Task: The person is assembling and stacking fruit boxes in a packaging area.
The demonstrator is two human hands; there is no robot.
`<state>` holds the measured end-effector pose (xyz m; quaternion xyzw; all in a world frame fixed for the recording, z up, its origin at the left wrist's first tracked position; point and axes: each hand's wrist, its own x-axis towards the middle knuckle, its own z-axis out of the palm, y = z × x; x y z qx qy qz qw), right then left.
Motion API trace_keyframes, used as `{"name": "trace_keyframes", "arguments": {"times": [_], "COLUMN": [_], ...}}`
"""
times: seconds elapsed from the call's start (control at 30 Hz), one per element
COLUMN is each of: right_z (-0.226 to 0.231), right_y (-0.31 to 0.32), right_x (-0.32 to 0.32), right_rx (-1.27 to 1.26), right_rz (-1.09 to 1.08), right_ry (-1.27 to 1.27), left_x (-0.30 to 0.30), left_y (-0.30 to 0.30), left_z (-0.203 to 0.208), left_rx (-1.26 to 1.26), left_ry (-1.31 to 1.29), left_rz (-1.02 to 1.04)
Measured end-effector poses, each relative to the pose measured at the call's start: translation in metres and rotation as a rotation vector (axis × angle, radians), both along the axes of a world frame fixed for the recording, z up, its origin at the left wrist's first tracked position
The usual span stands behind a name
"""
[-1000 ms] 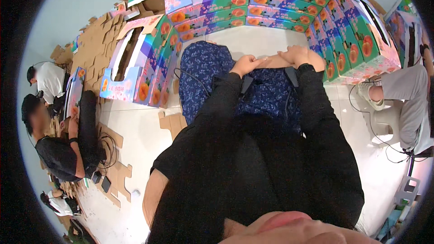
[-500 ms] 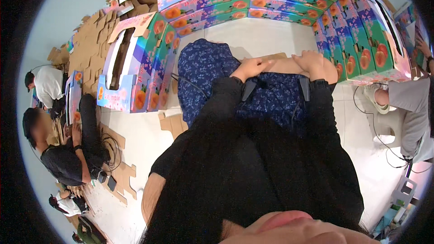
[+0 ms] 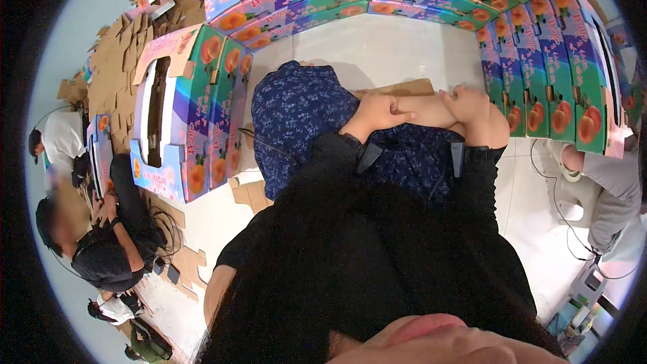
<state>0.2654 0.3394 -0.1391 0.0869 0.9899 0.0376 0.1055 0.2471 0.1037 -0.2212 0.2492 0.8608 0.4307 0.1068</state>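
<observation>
My left hand [image 3: 379, 114] lies on my bare leg [image 3: 424, 109], at the edge of a dark blue floral skirt [image 3: 296, 114]. Its thumb and fingers point right, and no object shows in it. My right hand [image 3: 470, 108] rests near the knee, fingers bent loosely over the leg and a little apart, also without an object. A gap of bare leg separates the hands. Black sleeves cover both forearms, with a dark grey device [image 3: 368, 157] near the left wrist and another [image 3: 457, 160] near the right.
Printed peach cartons [image 3: 303, 7] are stacked ahead, with more cartons [image 3: 539, 67] at right and one pair [image 3: 192, 114] at left. Flattened brown cardboard [image 3: 125, 61] lies behind. Several people, one in black [image 3: 108, 256], sit at left; another person [image 3: 610, 189] sits at right. Cables trail across the floor.
The view has shifted slightly, and the cartons at left appear farther left and lower. My left hand's fingers look more bent than before. Both hands stay on the leg.
</observation>
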Motion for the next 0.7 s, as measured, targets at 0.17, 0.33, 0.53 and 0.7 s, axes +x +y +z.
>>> {"name": "trace_keyframes", "arguments": {"times": [0.17,0.33,0.53,0.7], "right_z": [-0.008,-0.008,-0.005,-0.012], "right_y": [0.008,0.016,0.013,0.022], "right_x": [-0.011,-0.016,-0.02,-0.024], "right_rx": [-0.276,-0.405,-0.435,-0.498], "right_rz": [-0.027,-0.1,-0.077,-0.106], "right_ry": [-0.031,-0.117,-0.122,-0.205], "left_x": [-0.005,-0.008,-0.011,-0.011], "left_y": [0.002,0.004,0.004,0.004], "left_z": [0.005,0.02,0.009,0.003], "left_rx": [-0.066,-0.118,-0.125,-0.102], "left_ry": [0.014,-0.066,-0.056,-0.005], "left_rz": [0.005,-0.013,-0.021,-0.024]}}
